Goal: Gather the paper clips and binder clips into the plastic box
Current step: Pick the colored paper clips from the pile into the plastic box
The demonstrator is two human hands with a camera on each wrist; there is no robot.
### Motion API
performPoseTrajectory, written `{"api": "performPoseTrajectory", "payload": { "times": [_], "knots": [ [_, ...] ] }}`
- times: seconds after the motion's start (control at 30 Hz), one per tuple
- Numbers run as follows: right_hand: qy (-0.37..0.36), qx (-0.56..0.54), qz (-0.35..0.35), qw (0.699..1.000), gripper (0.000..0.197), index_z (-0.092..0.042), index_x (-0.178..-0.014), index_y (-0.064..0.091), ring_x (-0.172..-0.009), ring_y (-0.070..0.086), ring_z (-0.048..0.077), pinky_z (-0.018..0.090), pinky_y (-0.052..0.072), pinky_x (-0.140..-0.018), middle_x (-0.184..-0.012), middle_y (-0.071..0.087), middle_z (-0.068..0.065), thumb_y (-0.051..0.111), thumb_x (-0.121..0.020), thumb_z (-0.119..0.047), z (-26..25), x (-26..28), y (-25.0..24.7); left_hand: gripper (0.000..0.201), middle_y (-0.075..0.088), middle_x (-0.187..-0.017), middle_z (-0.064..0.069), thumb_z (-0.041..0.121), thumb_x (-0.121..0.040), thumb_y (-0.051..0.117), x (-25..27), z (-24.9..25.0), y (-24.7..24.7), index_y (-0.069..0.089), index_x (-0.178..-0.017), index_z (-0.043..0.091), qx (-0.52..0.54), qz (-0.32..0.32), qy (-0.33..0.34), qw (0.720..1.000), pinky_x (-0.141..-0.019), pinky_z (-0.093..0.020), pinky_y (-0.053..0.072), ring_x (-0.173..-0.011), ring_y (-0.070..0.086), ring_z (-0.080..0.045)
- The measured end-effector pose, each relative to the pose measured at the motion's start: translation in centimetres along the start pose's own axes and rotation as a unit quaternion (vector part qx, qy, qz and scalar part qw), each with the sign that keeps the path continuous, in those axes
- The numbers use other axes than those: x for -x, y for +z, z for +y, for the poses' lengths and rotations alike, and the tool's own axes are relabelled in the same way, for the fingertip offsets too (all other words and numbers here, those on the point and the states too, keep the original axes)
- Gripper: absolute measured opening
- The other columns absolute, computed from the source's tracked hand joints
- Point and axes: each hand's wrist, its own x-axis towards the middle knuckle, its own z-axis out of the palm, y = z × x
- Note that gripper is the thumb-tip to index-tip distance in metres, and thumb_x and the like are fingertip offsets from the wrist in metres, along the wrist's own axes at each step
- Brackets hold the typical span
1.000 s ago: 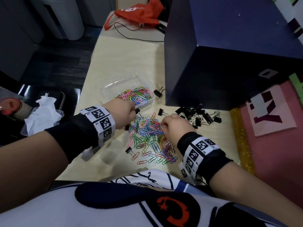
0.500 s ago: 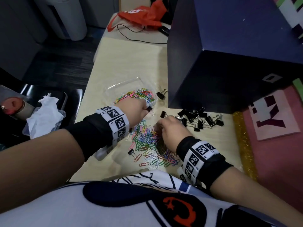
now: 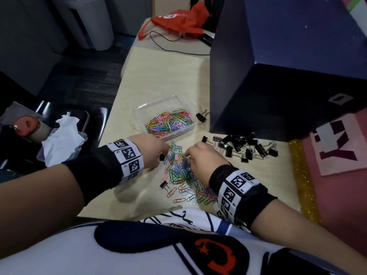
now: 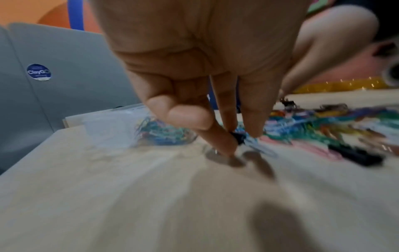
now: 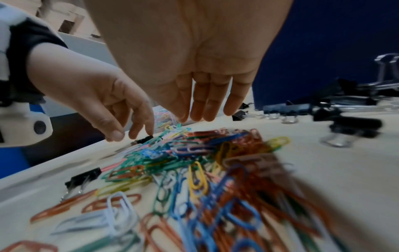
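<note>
A clear plastic box [image 3: 156, 101] on the pale table holds a heap of coloured paper clips [image 3: 169, 121]. Nearer me lies a loose pile of paper clips [image 3: 178, 172]. My left hand [image 3: 152, 153] is at the pile's left edge, and its fingertips pinch a small black binder clip [image 4: 237, 136] on the table top. My right hand [image 3: 202, 155] hovers over the pile with straight fingers [image 5: 215, 102] pointing down and nothing in them. A heap of black binder clips [image 3: 246, 148] lies to the right. Single binder clips lie by the box [image 3: 201, 116] and at the pile's near left [image 3: 164, 184].
A large dark blue box [image 3: 278, 86] stands at the back right, close behind the binder clips. The table's left edge drops to a black chair with white tissue [image 3: 61, 135]. An orange bag [image 3: 178, 22] and a cable lie at the far end. A pink board [image 3: 337, 155] lies right.
My left hand has come back from the box's near edge to the left side of the loose pile, onto a binder clip. My right hand has stayed over the pile.
</note>
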Motion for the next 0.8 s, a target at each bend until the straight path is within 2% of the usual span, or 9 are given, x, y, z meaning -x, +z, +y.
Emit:
{"api": "performPoseTrajectory", "payload": {
  "times": [0.07,0.17,0.23,0.3,0.43,0.63,0.73,0.8],
  "knots": [
    [-0.041,0.013,-0.015,0.999,0.029,-0.024,-0.118,0.06,-0.116,0.046,0.023,0.038,0.042,-0.098,-0.117,0.052,0.001,0.044,-0.094,-0.02,-1.0,-0.5,-0.2,0.023,0.063,-0.101,0.001,0.026,-0.085,0.057,-0.1,-0.1,0.7,0.058,-0.108,0.027,-0.002,0.014,0.004,1.0,-0.072,-0.032,0.051,-0.09,0.059,-0.023],
    [-0.153,0.058,-0.055,0.985,0.029,-0.027,-0.118,0.064,-0.115,0.047,0.025,0.037,0.042,-0.095,-0.116,0.055,0.002,0.049,-0.092,-0.026,-2.5,-0.5,0.1,0.02,0.061,-0.104,-0.001,0.028,-0.085,0.056,-0.1,-0.3,1.2,0.058,-0.104,0.024,0.003,0.048,0.008,0.999,-0.074,-0.031,0.048,-0.096,0.059,-0.025],
    [-0.21,0.102,-0.079,0.969,0.033,-0.03,-0.124,0.061,-0.115,0.046,0.027,0.038,0.039,-0.095,-0.118,0.054,0.003,0.052,-0.091,-0.031,-3.2,-0.4,0.7,0.02,0.058,-0.107,-0.002,0.028,-0.086,0.055,-0.1,-0.4,1.5,0.057,-0.105,0.023,-0.002,0.054,0.013,0.998,-0.074,-0.03,0.044,-0.099,0.058,-0.024],
    [-0.236,0.156,-0.099,0.954,0.038,-0.034,-0.129,0.056,-0.115,0.045,0.028,0.038,0.037,-0.094,-0.119,0.052,0.002,0.052,-0.092,-0.037,-3.5,-0.3,1.3,0.019,0.055,-0.109,-0.002,0.028,-0.088,0.053,0.1,-0.5,2.0,0.057,-0.107,0.023,-0.012,0.053,0.008,0.999,-0.071,-0.03,0.042,-0.099,0.058,-0.024],
    [-0.255,0.196,-0.102,0.941,0.038,-0.026,-0.133,0.051,-0.118,0.044,0.029,0.041,0.035,-0.093,-0.124,0.05,0.006,0.047,-0.095,-0.032,-3.8,0.1,2.1,0.019,0.053,-0.108,-0.004,0.026,-0.091,0.048,0.3,-0.5,2.5,0.058,-0.106,0.02,-0.029,0.067,0.008,0.997,-0.072,-0.034,0.05,-0.092,0.061,-0.028],
    [-0.239,0.154,-0.07,0.956,0.034,-0.01,-0.123,0.054,-0.115,0.046,0.031,0.041,0.034,-0.091,-0.122,0.05,0.012,0.052,-0.091,-0.02,-3.6,0.5,2.2,0.021,0.056,-0.109,-0.005,0.025,-0.095,0.041,0.2,-0.1,2.8,0.055,-0.109,0.018,-0.061,0.099,0.009,0.993,-0.069,-0.034,0.046,-0.094,0.061,-0.029],
    [-0.222,0.095,-0.065,0.968,0.028,-0.014,-0.114,0.058,-0.111,0.049,0.029,0.039,0.038,-0.091,-0.116,0.054,0.009,0.056,-0.087,-0.022,-3.1,0.5,2.0,0.022,0.056,-0.111,-0.004,0.024,-0.093,0.042,0.2,0.0,2.7,0.054,-0.112,0.018,-0.067,0.105,0.013,0.992,-0.07,-0.034,0.047,-0.095,0.061,-0.029],
    [-0.186,0.028,-0.058,0.981,0.019,-0.018,-0.104,0.059,-0.105,0.052,0.025,0.035,0.041,-0.088,-0.109,0.056,0.004,0.057,-0.086,-0.025,-2.6,0.6,1.6,0.023,0.057,-0.11,-0.003,0.025,-0.093,0.042,0.4,-0.1,2.6,0.054,-0.111,0.019,-0.065,0.114,0.015,0.991,-0.069,-0.034,0.047,-0.094,0.061,-0.029]
  ]
}}
